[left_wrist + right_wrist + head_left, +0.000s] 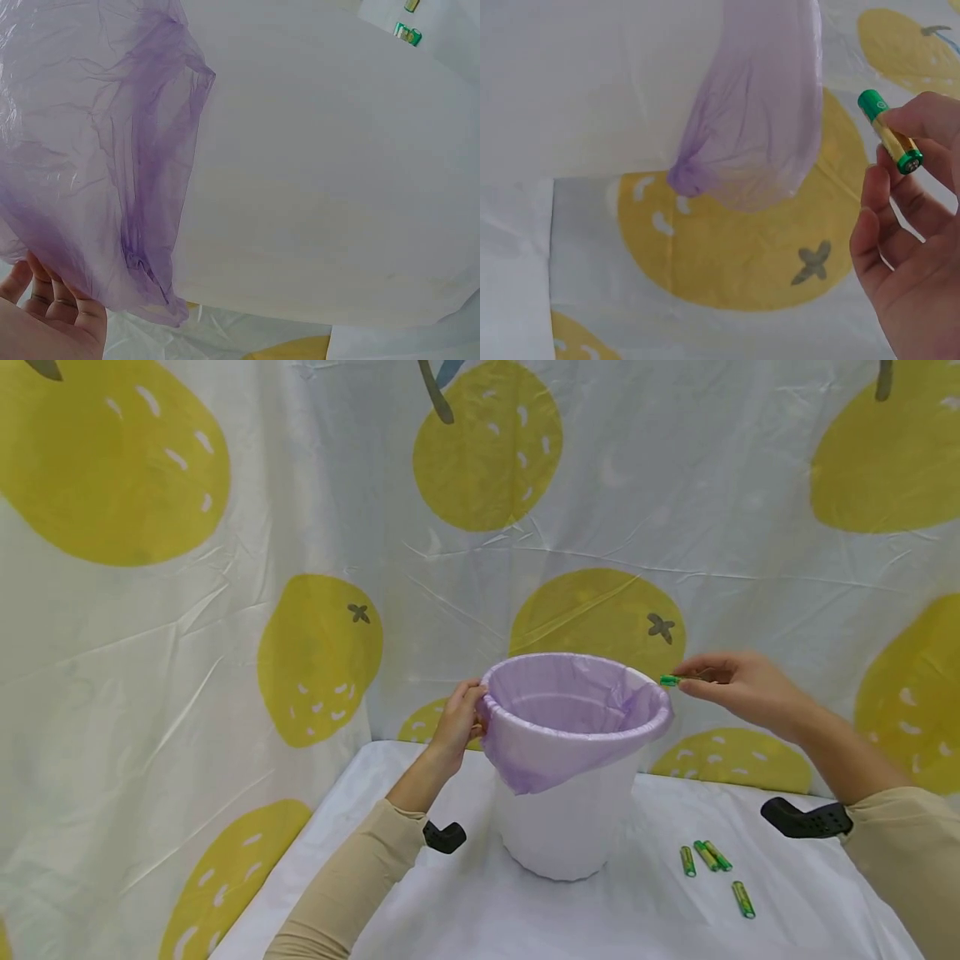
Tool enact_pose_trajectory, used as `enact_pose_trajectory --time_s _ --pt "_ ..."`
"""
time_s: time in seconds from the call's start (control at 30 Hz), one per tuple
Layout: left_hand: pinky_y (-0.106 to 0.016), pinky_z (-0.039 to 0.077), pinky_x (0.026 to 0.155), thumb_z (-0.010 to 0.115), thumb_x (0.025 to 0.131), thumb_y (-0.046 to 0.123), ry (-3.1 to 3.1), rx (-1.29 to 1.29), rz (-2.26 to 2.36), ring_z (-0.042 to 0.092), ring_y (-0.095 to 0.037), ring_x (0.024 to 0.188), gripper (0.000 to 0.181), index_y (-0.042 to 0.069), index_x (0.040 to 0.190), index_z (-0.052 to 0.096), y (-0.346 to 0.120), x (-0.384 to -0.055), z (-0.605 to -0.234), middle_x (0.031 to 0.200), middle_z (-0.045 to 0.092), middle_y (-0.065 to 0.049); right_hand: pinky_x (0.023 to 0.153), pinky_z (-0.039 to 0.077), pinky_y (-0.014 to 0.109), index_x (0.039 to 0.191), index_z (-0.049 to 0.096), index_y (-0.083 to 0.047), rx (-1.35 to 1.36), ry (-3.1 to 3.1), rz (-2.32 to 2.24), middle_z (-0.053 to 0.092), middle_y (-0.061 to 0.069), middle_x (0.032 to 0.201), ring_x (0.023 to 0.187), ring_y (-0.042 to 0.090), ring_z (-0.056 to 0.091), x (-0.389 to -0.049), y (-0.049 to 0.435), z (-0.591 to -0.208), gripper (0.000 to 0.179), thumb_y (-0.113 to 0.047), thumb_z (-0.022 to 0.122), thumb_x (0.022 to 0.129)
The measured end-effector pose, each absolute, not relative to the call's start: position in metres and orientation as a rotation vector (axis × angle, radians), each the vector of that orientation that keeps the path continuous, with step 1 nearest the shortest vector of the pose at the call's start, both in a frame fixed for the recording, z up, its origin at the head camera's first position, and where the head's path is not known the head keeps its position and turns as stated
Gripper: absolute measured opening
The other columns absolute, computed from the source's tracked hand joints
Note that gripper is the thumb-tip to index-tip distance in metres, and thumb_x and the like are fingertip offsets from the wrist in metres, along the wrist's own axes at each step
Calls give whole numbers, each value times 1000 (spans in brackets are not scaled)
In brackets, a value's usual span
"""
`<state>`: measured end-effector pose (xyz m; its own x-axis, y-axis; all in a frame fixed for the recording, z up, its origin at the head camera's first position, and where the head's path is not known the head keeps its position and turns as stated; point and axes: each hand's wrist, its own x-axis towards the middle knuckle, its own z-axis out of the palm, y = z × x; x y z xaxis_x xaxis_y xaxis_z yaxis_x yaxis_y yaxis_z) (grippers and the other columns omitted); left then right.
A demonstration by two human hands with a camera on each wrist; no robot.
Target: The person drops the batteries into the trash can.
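Observation:
A white trash bin (562, 827) stands on the table, with a purple plastic bag (547, 756) lining it and folded over its rim. My left hand (456, 722) grips the rim at the bin's left side, over the bag. In the left wrist view, the fingers (64, 304) curl against the purple film, and their tips are partly hidden. My right hand (742, 685) is just outside the rim on the right. Between its thumb and fingers it pinches a green and gold battery (890, 132), which is held apart from the bag.
Several more green and gold batteries (743, 899) lie on the white tabletop (645, 918) to the right of the bin. Behind and to the left hangs a white curtain (315, 502) with yellow fruit prints.

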<state>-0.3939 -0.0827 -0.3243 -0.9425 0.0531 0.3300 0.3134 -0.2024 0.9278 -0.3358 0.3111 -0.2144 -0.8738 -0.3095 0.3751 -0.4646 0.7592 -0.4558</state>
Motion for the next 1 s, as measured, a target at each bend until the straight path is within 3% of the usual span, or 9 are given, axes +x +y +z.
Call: enact_pose_trajectory --time_s 0.23,0.53,0.87,1.0 --pt "-25 44 62 55 101 32 -1863 -436 -2268 50 -13 66 39 4 127 59 -83 -394 -323 90 54 0 81 51 39 126 71 -4 652 -2659 818 70 14 115 106 33 63 -345 291 -209 36 -30 68 101" --pt "-24 44 60 54 101 32 -1867 -419 -2276 50 -12 64 40 3 129 58 -84 -395 -323 89 54 0 77 52 34 123 75 -8 755 -2631 814 70 8 111 100 27 62 -361 260 -202 33 -30 70 99" --pt "-24 44 59 55 101 31 -1857 -430 -2283 49 -11 63 40 2 128 58 -84 -395 -323 87 54 0 73 50 29 121 76 -4 837 -2596 905 72 11 107 93 25 60 -376 238 -199 31 -26 72 98" --pt "-24 44 59 55 101 30 -1857 -433 -2293 50 -11 63 39 3 128 58 -83 -395 -322 87 54 1 75 52 29 125 73 -3 826 -2585 955 70 11 109 98 26 62 -378 231 -197 34 -25 73 98"
